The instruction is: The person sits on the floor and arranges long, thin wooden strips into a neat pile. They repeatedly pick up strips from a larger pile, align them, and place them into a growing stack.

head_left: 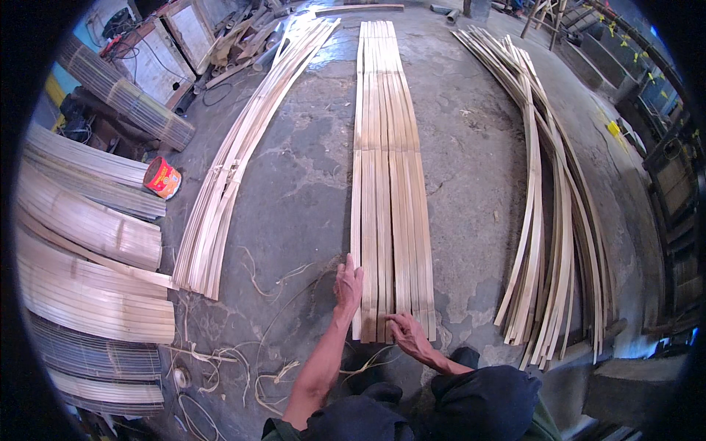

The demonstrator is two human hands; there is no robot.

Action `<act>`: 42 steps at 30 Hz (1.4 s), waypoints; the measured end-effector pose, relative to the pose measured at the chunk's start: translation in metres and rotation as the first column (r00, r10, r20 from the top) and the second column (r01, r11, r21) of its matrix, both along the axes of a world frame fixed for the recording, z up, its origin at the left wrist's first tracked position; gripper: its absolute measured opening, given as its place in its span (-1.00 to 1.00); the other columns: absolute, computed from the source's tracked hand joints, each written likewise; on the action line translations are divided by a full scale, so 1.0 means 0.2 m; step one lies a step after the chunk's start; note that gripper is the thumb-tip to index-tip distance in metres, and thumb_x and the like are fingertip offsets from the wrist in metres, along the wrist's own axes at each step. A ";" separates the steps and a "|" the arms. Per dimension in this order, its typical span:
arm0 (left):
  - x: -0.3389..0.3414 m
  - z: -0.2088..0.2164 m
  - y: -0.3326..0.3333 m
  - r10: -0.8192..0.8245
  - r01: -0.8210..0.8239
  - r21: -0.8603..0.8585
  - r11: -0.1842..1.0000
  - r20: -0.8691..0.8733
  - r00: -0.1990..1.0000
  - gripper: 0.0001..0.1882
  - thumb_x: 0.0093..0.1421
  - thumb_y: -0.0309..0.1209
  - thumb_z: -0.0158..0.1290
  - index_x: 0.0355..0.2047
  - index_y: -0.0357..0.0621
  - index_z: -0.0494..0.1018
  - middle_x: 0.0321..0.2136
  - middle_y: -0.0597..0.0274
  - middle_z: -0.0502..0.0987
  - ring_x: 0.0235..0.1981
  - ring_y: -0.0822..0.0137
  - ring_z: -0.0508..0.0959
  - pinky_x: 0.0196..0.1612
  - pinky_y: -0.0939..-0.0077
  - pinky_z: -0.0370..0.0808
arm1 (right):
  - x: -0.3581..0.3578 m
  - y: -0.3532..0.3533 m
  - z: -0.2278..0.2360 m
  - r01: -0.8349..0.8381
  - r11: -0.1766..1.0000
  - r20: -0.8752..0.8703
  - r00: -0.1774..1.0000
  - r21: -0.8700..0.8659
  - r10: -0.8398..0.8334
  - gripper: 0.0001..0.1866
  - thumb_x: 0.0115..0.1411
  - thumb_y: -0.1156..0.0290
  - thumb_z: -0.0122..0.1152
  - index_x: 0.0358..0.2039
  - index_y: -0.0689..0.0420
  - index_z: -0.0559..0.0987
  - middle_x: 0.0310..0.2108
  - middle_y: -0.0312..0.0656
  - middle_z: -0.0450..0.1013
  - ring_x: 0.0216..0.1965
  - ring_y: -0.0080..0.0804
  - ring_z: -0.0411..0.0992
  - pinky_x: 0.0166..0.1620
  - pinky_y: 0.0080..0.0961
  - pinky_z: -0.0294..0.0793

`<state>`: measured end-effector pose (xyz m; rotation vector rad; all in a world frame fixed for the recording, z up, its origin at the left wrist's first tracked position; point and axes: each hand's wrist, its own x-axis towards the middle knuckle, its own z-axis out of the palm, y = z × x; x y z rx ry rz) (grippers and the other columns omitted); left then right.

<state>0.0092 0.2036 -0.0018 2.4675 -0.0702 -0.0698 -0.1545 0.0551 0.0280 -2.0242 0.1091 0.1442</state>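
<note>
A row of long, pale bamboo slats (pixel 376 220) lies side by side on the floor in front of me, running straight away from my knees. Narrow dark gaps show between some of them. My left hand (pixel 348 285) rests against the row's left edge, its fingers stretched forward along the outermost slat. Close to the near ends, my right hand (pixel 412 336) touches the slats from above with slightly bent fingers, the fingertips pointing left. Neither hand visibly grips a slat, though the undersides of the fingers are hidden.
Loose bamboo strips lie in a bundle on the left (pixel 243 158) and a crossed pile on the right (pixel 551 198). Stacked slat panels (pixel 95 283) and a red tub (pixel 162 178) stand at far left. Thin fibre strands (pixel 276 375) litter the concrete floor (pixel 471 242).
</note>
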 end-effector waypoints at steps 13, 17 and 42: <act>0.11 -0.04 0.25 0.129 -0.133 0.001 0.991 0.217 0.968 -0.49 0.24 -0.30 0.02 0.18 -0.21 0.32 -0.30 -0.10 0.44 -0.34 -0.04 0.51 -0.28 0.11 0.44 | -0.02 -0.04 -0.05 0.006 0.998 0.097 0.995 -0.062 0.000 -0.75 0.29 0.40 0.01 -0.07 0.13 0.56 -0.37 -0.03 0.37 -0.32 -0.09 0.39 -0.23 -0.27 0.40; 0.12 -0.01 0.29 0.173 -0.184 0.133 0.974 0.089 0.981 -0.48 0.21 -0.29 0.06 0.18 -0.14 0.32 -0.29 -0.07 0.44 -0.28 -0.03 0.50 -0.24 0.07 0.43 | -0.03 -0.03 -0.05 0.008 0.999 -0.002 1.000 -0.034 -0.008 -0.75 0.30 0.36 0.02 -0.07 0.13 0.54 -0.36 -0.01 0.37 -0.31 -0.05 0.39 -0.22 -0.20 0.38; 0.03 0.10 -0.12 0.071 -0.165 -0.606 0.778 -0.177 0.982 -0.74 0.26 -0.32 0.02 -0.20 -0.30 0.50 -0.42 0.32 0.50 -0.37 0.45 0.45 -0.24 0.49 0.41 | 0.09 0.00 0.02 0.119 0.940 -0.152 0.986 0.321 -0.073 -0.59 0.39 0.27 -0.08 0.18 0.15 0.34 -0.28 -0.10 0.45 -0.29 -0.37 0.46 -0.20 -0.43 0.48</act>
